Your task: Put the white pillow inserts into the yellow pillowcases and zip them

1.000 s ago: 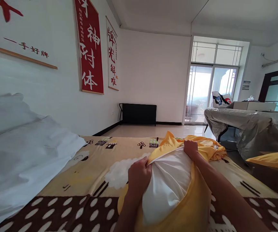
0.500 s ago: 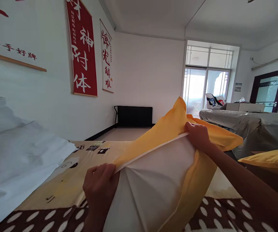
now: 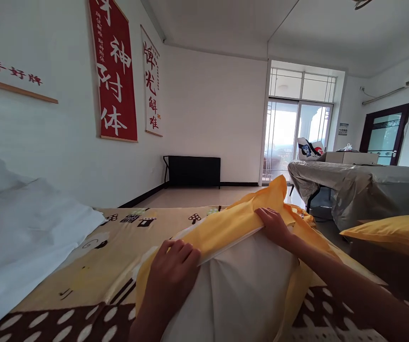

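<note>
A yellow pillowcase [image 3: 226, 235] lies over a white pillow [image 3: 247, 285] in front of me, with much of the pillow's white surface showing below the case's edge. My left hand [image 3: 174, 273] is closed on that edge at the near left. Farther right, my right hand [image 3: 274, 227] grips the same edge, fingers on top of the yellow cloth. The case's far corner sticks up beyond my right hand. The fingertips and thumbs are partly hidden by the fabric.
A patterned beige and brown blanket [image 3: 115, 247] spreads beneath. White, crumpled bedding [image 3: 30, 228] lies at left. Another yellow pillow [image 3: 385, 230] rests at right. Behind stand a plastic-covered table [image 3: 350, 178] and a black folded panel [image 3: 193, 171] by the wall.
The pillowcase's raised edge has come lower and flatter. My left hand has shifted right; my right hand has moved left and down. The view has turned slightly right.
</note>
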Available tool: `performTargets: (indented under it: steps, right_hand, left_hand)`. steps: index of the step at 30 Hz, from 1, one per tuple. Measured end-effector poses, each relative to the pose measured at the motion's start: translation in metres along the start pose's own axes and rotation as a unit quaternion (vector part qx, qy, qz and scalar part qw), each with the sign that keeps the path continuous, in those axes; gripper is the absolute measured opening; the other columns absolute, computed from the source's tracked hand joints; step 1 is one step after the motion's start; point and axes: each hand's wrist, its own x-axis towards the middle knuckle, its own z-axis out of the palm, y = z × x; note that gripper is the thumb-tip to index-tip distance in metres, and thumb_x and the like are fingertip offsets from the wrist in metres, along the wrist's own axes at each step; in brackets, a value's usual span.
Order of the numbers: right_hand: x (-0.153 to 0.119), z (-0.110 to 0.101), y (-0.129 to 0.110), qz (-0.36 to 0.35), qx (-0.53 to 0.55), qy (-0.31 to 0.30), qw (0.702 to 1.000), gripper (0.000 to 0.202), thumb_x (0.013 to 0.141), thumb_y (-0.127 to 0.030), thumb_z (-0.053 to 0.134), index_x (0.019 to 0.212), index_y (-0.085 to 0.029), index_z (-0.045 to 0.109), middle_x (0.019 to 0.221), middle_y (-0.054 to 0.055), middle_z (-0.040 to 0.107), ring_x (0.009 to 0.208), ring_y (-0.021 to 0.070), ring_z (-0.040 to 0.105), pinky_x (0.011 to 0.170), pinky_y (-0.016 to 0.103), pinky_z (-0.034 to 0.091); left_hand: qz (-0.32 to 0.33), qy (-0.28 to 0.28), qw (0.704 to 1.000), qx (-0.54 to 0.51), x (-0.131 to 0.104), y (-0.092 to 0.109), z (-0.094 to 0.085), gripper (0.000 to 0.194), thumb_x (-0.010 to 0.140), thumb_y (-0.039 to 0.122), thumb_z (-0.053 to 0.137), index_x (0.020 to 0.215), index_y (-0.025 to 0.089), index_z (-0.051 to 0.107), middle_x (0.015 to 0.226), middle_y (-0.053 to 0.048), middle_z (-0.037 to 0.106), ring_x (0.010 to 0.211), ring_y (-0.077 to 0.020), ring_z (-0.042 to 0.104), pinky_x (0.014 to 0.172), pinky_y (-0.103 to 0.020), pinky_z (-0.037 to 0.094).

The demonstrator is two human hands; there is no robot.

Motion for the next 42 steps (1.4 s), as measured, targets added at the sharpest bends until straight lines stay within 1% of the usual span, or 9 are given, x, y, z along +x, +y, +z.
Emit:
performTargets:
  steps: [5, 10, 15, 21, 28, 30, 35, 38, 42]
  right_hand:
    - [0.005, 0.002, 0.01, 0.071, 0.036, 0.089, 0.993, 0.023, 0.071, -0.009, 0.038, 0.089, -0.019, 0.049, 0.086, 0.008, 0.064, 0.077, 0.0192, 0.058, 0.068, 0.026, 0.042]
    - [0.007, -0.003, 0.001, 0.094, 0.06, 0.134, 0.985, 0.02, 0.069, -0.012, 0.037, 0.085, -0.021, 0.045, 0.078, 0.005, 0.06, 0.072, 0.0186, 0.056, 0.065, 0.026, 0.041]
    - [0.006, -0.01, -0.017, 0.036, 0.073, 0.083, 0.993, 0.026, 0.062, -0.012, 0.04, 0.085, -0.021, 0.048, 0.075, 0.003, 0.06, 0.068, 0.0176, 0.054, 0.064, 0.025, 0.04]
    - [-0.01, -0.024, -0.039, -0.032, 0.012, -0.051, 0.998, 0.032, 0.058, -0.006, 0.04, 0.085, -0.02, 0.051, 0.082, 0.003, 0.063, 0.075, 0.0175, 0.056, 0.065, 0.024, 0.036]
    - [-0.022, -0.027, -0.038, -0.091, -0.127, -0.23, 0.96, 0.02, 0.077, -0.008, 0.045, 0.091, -0.019, 0.055, 0.078, 0.004, 0.066, 0.067, 0.0174, 0.057, 0.061, 0.027, 0.031]
    - [-0.025, -0.019, -0.037, -0.13, -0.162, -0.217, 0.954, 0.02, 0.082, -0.008, 0.044, 0.093, -0.018, 0.057, 0.082, 0.006, 0.066, 0.072, 0.0186, 0.058, 0.065, 0.029, 0.034]
    - [-0.02, 0.001, -0.062, -0.149, -0.201, -0.055, 0.967, 0.032, 0.087, -0.011, 0.042, 0.118, -0.013, 0.052, 0.101, 0.013, 0.063, 0.092, 0.0239, 0.056, 0.078, 0.036, 0.039]
    - [-0.008, -0.002, -0.085, -0.132, -0.189, -0.039, 0.972, 0.022, 0.085, -0.009, 0.043, 0.101, -0.014, 0.057, 0.089, 0.011, 0.063, 0.081, 0.0226, 0.056, 0.072, 0.035, 0.04]
    - [0.009, -0.023, -0.099, -0.082, -0.137, -0.033, 0.987, 0.019, 0.085, -0.007, 0.041, 0.091, -0.018, 0.055, 0.089, 0.009, 0.063, 0.083, 0.0209, 0.057, 0.066, 0.03, 0.04]
  left_hand:
    - [-0.153, -0.252, 0.951, -0.088, -0.018, -0.009, -0.016, 0.015, 0.081, 0.022, 0.049, 0.092, 0.024, 0.059, 0.088, -0.003, 0.061, 0.081, -0.02, 0.055, 0.068, -0.032, 0.043]
    - [-0.23, -0.328, 0.916, -0.037, -0.034, -0.012, -0.022, 0.044, 0.07, 0.019, 0.055, 0.113, 0.021, 0.055, 0.108, -0.009, 0.058, 0.1, -0.0277, 0.053, 0.075, -0.038, 0.046]
    - [-0.275, -0.371, 0.887, 0.004, -0.026, -0.021, 0.024, 0.039, 0.074, 0.006, 0.04, 0.11, 0.014, 0.053, 0.111, -0.015, 0.054, 0.102, -0.0304, 0.05, 0.073, -0.039, 0.044]
    - [-0.348, -0.341, 0.869, -0.088, -0.045, -0.036, 0.094, 0.02, 0.08, 0.017, 0.046, 0.098, 0.019, 0.052, 0.105, -0.008, 0.059, 0.097, -0.0192, 0.057, 0.074, -0.027, 0.043]
    - [-0.376, -0.26, 0.887, -0.064, -0.051, -0.029, 0.099, 0.017, 0.084, 0.021, 0.036, 0.075, 0.02, 0.05, 0.083, -0.007, 0.062, 0.08, -0.0213, 0.059, 0.061, -0.029, 0.034]
    - [-0.369, -0.216, 0.902, -0.055, -0.045, -0.022, 0.096, 0.016, 0.083, 0.02, 0.037, 0.07, 0.02, 0.046, 0.079, -0.007, 0.061, 0.079, -0.0209, 0.058, 0.063, -0.029, 0.035]
    - [-0.333, -0.101, 0.937, -0.035, -0.034, -0.007, 0.084, 0.021, 0.081, 0.016, 0.037, 0.06, 0.022, 0.037, 0.067, -0.005, 0.054, 0.07, -0.0178, 0.053, 0.065, -0.028, 0.036]
    - [-0.312, -0.031, 0.949, -0.024, -0.031, -0.002, 0.071, 0.023, 0.08, 0.013, 0.038, 0.06, 0.022, 0.035, 0.061, -0.002, 0.047, 0.063, -0.0154, 0.048, 0.062, -0.026, 0.036]
    - [-0.229, 0.125, 0.965, -0.007, -0.019, 0.004, 0.049, 0.025, 0.074, 0.002, 0.041, 0.061, 0.022, 0.036, 0.057, 0.002, 0.039, 0.057, -0.0136, 0.041, 0.056, -0.024, 0.033]
